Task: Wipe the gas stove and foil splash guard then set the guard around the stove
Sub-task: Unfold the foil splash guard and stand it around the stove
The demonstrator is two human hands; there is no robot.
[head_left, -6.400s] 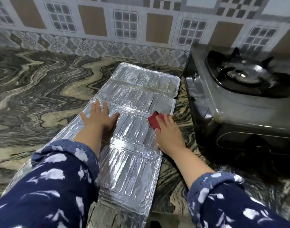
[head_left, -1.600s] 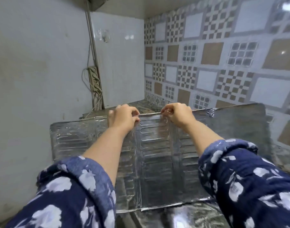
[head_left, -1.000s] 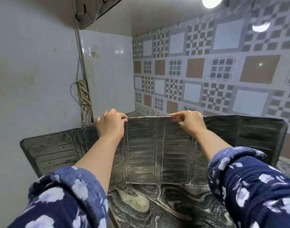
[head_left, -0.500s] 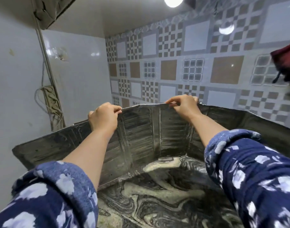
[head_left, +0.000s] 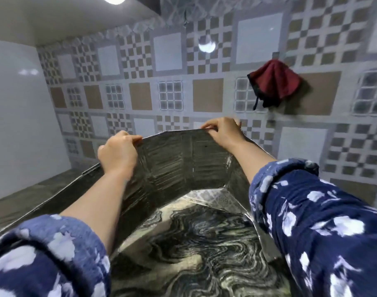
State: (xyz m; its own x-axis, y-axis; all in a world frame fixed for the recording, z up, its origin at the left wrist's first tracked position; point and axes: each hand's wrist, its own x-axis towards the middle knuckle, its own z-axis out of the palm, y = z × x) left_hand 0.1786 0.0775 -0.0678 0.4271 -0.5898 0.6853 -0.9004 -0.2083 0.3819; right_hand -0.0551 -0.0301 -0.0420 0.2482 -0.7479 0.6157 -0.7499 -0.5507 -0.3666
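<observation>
The guard [head_left: 172, 163] is standing upright on the marbled counter [head_left: 204, 254], bent into a U. The left grip [head_left: 118, 154] and right grip [head_left: 222, 130] are each pinching its top edge. A red cloth [head_left: 273, 82] is hanging on the tiled wall [head_left: 140, 61].

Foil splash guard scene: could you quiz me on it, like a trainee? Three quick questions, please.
1. True or false: the foil splash guard lies flat on the marble counter.
2. What does each hand's grip hold? A) a red cloth B) the guard's top edge C) nothing
3. Where is the red cloth?

Key
1. False: it stands upright, bent into a curve.
2. B: left hand and right hand both pinch the top edge.
3. Hanging on the tiled wall, right of the hands.
</observation>
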